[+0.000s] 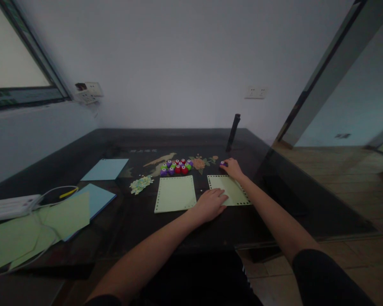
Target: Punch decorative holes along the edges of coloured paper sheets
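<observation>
My right hand point(232, 168) has its fingers closed on a small purple craft punch point(223, 163) with a white, dark-centred top, just beyond a pale green sheet. That sheet point(231, 189) has holes along its edges. My left hand point(210, 204) lies with fingers stretched out over the sheet's near left part, hiding some of it. To its left is a second pale green sheet point(175, 193), also holed along its edges. Behind it stand several purple, red and green craft punches point(178, 169) in a cluster. A heap of small paper pieces point(141, 184) lies left of the second sheet.
Blue sheets point(105, 169) and more green sheets point(67, 212) lie at the left, near a white power strip point(11, 206) and its cable. An upright black post point(232, 132) stands at the back right. The dark tabletop point(130, 225) has a bird-and-flower picture.
</observation>
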The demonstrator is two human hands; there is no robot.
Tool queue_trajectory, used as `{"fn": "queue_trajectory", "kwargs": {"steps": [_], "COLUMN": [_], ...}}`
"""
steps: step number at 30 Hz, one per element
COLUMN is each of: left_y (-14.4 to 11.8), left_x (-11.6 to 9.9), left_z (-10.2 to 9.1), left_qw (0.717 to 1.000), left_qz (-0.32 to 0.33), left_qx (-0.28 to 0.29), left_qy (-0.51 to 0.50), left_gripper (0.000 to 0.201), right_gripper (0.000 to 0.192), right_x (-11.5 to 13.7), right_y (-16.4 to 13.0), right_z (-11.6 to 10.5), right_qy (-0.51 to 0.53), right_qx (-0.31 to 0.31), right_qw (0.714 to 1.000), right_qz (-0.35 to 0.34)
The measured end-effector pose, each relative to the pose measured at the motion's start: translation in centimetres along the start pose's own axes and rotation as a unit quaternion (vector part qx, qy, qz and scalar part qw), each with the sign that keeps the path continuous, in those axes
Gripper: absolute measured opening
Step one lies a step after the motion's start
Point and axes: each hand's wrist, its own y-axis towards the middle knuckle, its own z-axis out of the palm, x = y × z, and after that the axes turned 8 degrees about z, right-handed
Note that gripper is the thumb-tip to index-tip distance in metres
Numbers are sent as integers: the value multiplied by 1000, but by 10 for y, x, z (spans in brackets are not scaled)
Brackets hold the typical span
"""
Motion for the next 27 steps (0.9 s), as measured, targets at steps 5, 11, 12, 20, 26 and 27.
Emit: {"fn": "queue_trajectory", "kwargs": {"steps": [5,11,12,20,26,27], "left_y": [1,-8,-14,-102,-117,-117], "left_x": [-2,8,16,119,135,134], "left_z": [-4,-45,-54,-64,-55,-55], "left_qw": [1000,996,994,974,971,971], "left_qz": [11,-5,-12,-178,-223,-226], "left_qx": [-12,-79,-94,-139,-86,-75], "left_qy": [-6,-52,-58,-7,3,3], "left_gripper": [36,31,30,24,35,38], "right_gripper": [35,25,23,14,38,41], "right_x": [5,30,38,122,144,143], "right_y": [-5,-27,-33,-73,-81,-81], "right_z": [-12,-43,-49,-44,-12,-9], "right_qy": [58,187,206,184,44,36], "right_qx": [-41,-102,-99,64,114,118], "right_qw": [997,977,973,968,968,968], "right_qz": [18,-13,-27,-158,-217,-219]}}
